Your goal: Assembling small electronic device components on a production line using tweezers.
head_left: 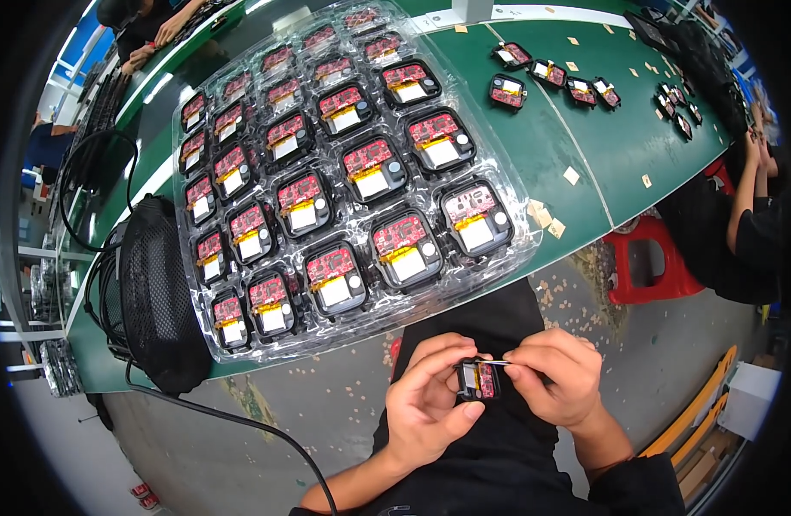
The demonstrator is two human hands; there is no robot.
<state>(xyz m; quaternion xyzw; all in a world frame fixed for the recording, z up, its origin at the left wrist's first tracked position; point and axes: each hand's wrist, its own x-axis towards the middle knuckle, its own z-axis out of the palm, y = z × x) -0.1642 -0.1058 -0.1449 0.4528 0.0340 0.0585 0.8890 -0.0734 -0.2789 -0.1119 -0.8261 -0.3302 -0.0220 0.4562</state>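
Note:
Above my lap, my left hand (431,400) grips a small black device housing (479,381) by its edges. Its inside faces up, showing a red circuit board, a white block and some yellow tape. My right hand (554,378) pinches a thin metal tool (495,362), perhaps tweezers, whose tip reaches the upper edge of the housing. Just beyond my hands, a clear plastic tray (520,249) lies on the green table, its pockets holding several like housings with red boards and white blocks.
A black mesh bag (159,297) and a black cable (266,427) lie left of the tray. More housings (507,91) and paper scraps (571,175) are scattered on the green table (533,142). A red stool (653,262) stands at right. Other people sit at the far left and right.

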